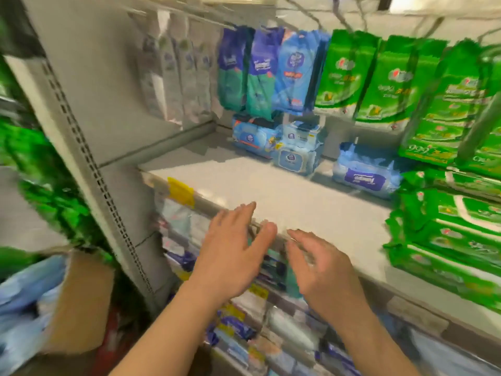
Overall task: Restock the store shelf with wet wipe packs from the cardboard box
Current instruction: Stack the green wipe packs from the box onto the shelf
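The white shelf (284, 196) takes up the middle of the view, and most of its front and left surface is bare. On the right, green wet wipe packs (444, 240) are stacked at its edge, with more green packs hanging above. Toward the back sit a few blue packs (295, 154) and one pale blue pack (364, 175) lying on its own. At lower left the cardboard box (78, 302) stands open on the floor side of the upright, with pale blue packs (24, 302) showing inside, though blur makes them hard to count. Judging from the bare shelf and the full box, restocking looks barely begun, with most packs left to move. Both hands hover just before the shelf's front lip, holding nothing: the left hand (233, 256) has its fingers spread and straight, the right hand (322, 270) is released with fingers loosely bent.
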The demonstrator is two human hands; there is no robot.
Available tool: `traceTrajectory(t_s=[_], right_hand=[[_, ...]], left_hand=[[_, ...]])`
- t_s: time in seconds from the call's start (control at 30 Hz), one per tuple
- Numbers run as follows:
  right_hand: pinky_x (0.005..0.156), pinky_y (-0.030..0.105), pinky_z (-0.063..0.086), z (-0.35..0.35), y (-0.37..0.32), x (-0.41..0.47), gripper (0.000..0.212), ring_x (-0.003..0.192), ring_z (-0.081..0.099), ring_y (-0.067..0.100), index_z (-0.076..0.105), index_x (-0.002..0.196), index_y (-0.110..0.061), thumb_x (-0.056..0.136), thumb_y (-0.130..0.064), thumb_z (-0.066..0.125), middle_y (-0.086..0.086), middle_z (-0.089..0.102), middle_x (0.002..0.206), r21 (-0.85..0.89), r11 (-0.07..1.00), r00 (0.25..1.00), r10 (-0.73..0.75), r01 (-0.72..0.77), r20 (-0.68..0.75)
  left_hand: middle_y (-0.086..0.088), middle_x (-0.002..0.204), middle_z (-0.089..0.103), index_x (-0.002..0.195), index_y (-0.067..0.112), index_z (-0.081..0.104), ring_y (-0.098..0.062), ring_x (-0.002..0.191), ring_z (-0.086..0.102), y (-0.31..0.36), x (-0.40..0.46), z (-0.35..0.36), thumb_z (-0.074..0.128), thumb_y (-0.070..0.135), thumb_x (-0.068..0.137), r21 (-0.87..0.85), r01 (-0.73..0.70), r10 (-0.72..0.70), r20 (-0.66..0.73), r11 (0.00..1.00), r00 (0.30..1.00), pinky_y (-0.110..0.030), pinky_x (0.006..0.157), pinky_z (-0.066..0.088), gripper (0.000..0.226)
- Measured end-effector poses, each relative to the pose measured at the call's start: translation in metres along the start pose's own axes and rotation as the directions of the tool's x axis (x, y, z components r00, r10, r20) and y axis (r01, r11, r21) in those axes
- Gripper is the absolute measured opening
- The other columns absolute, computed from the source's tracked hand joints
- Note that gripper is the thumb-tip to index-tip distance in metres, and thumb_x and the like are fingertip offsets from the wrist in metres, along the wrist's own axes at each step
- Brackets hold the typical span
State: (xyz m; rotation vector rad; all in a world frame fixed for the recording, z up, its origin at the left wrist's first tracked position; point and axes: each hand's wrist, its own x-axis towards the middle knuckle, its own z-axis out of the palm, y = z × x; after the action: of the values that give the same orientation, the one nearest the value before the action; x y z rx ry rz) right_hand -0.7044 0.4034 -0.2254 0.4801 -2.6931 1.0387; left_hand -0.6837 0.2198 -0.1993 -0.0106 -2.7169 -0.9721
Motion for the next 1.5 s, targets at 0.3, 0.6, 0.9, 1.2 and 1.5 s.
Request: traceTrajectory(t_s=[0.3, 0.6, 0.9, 1.2, 1.5], right_hand=[[0.125, 0.049, 0.021, 0.189, -0.198, 0.003, 0.065, 0.15, 0.034, 0.015, 0.056, 0.143, -0.037, 0.092, -0.07, 0.033, -0.015, 0.046, 0.153, -0.006, 0.976, 0.925, -0.205, 0.218, 0.319], [0.094, 0.023, 0.04, 0.347, -0.354, -0.035, 0.047, 0.12, 0.061, 0.015, 0.056, 0.143, -0.036, 0.099, -0.05, 0.055, -0.003, 0.068, 0.132, 0.148, 0.959, 0.754, -0.282, 0.242, 0.593], [0.099, 0.022, 0.039, 0.478, -0.446, -0.026, 0.053, 0.131, 0.055, 0.015, 0.053, 0.146, -0.022, 0.098, -0.042, 0.063, -0.001, 0.061, 0.141, 0.239, 0.935, 0.584, -0.35, 0.261, 0.732], [0.088, 0.027, 0.041, 0.65, -0.527, 0.023, 0.058, 0.111, 0.062, 0.02, 0.053, 0.14, -0.016, 0.091, -0.039, 0.074, 0.005, 0.065, 0.117, 0.289, 0.939, 0.464, -0.342, 0.184, 0.817], [0.117, 0.042, 0.035, 0.801, -0.556, 0.043, 0.108, 0.146, 0.038, 0.032, 0.02, 0.16, -0.002, 0.081, -0.039, 0.084, 0.017, 0.038, 0.16, 0.156, 0.947, 0.329, -0.247, 0.279, 0.912]], left_hand=[[0.002, 0.144, 0.049, 0.142, 0.025, 0.045, -0.019, 0.134, 0.039, -0.214, -0.127, -0.16, 0.019, 0.075, 0.083, 0.084, 0.402, -0.363, -0.293, 0.912, 0.884, -0.035, 0.115, 0.026, 0.082], [0.011, 0.157, 0.027, 0.151, 0.032, 0.028, -0.012, 0.146, 0.018, -0.35, -0.245, -0.281, 0.02, 0.078, 0.085, -0.112, 0.648, -0.646, -0.309, 0.753, 0.698, -0.035, 0.119, 0.015, 0.081], [0.009, 0.141, 0.05, 0.139, 0.031, 0.049, -0.012, 0.133, 0.044, -0.451, -0.295, -0.333, 0.025, 0.084, 0.078, -0.285, 0.751, -0.787, -0.391, 0.596, 0.477, -0.042, 0.111, 0.037, 0.084], [0.009, 0.139, 0.054, 0.135, 0.027, 0.054, -0.009, 0.128, 0.049, -0.554, -0.315, -0.377, 0.029, 0.079, 0.084, -0.383, 0.854, -0.909, -0.356, 0.352, 0.215, -0.028, 0.112, 0.033, 0.077], [0.002, 0.092, 0.062, 0.093, 0.023, 0.056, -0.006, 0.078, 0.053, -0.612, -0.319, -0.401, 0.028, 0.056, 0.098, -0.427, 0.851, -0.918, -0.369, 0.306, 0.145, -0.019, 0.072, 0.042, 0.043]])
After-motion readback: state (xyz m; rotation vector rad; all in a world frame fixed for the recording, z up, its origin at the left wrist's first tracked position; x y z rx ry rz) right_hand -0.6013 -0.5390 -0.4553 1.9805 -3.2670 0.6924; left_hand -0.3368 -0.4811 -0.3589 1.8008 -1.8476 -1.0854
